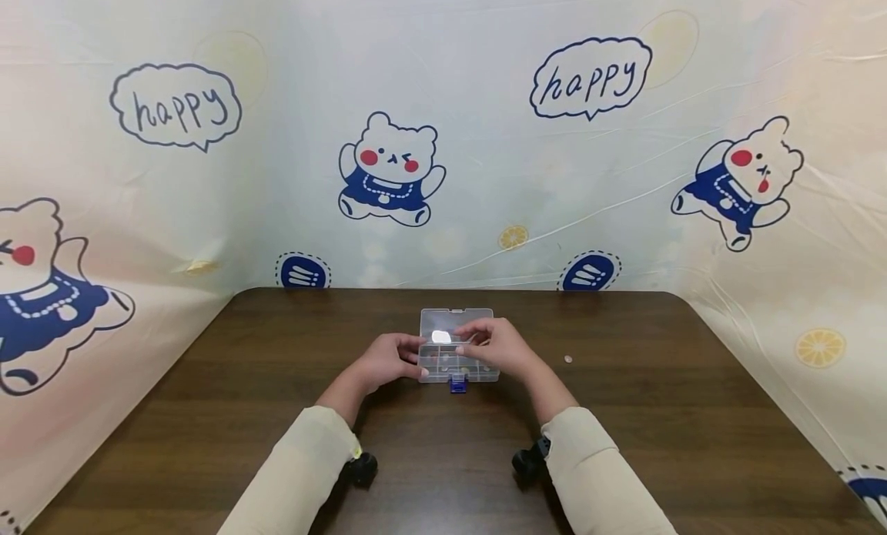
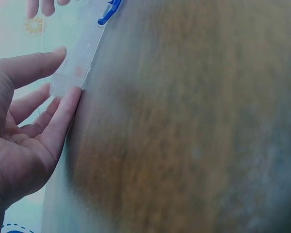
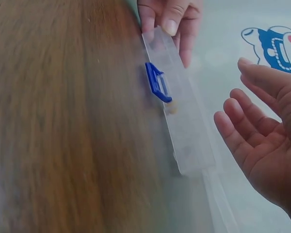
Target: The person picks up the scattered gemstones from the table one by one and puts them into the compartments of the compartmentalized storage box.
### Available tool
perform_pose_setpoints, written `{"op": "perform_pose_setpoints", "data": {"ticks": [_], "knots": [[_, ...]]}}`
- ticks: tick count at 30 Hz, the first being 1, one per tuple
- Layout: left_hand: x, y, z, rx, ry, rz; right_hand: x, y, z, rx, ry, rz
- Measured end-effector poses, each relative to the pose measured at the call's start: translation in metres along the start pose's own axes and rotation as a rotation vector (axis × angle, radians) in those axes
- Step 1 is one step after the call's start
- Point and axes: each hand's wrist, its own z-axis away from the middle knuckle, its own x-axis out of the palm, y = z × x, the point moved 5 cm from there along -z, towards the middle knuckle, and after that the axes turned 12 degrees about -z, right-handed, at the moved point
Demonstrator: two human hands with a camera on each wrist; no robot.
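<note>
A clear plastic compartment box (image 1: 478,376) lies on the table with its lid (image 1: 443,319) raised at the back. Its blue latch (image 1: 458,383) hangs at the front. Small pale pieces show in some compartments, too small to identify; one yellowish piece (image 3: 171,107) is near the latch. My left hand (image 1: 385,362) grips the left end of the box between thumb and fingers. Over the right part of the box hovers my right hand (image 1: 502,347), its fingers loosely bent and apart from the thumb. Nothing shows between them in the right wrist view.
A small pale round piece (image 1: 568,359) lies on the brown wooden table (image 1: 624,412) to the right of the box. Behind the table hangs a printed curtain (image 1: 485,173) with bears and lettering. Dark wrist cameras (image 1: 362,470) sit below both sleeves.
</note>
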Motion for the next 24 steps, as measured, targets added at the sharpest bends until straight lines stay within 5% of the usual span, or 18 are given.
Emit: {"op": "perform_pose_setpoints", "data": {"ticks": [24], "knots": [[0.001,0.003,0.002,0.003,0.024,0.003,-0.037,-0.003,0.028,-0.012,0.043,-0.024]]}}
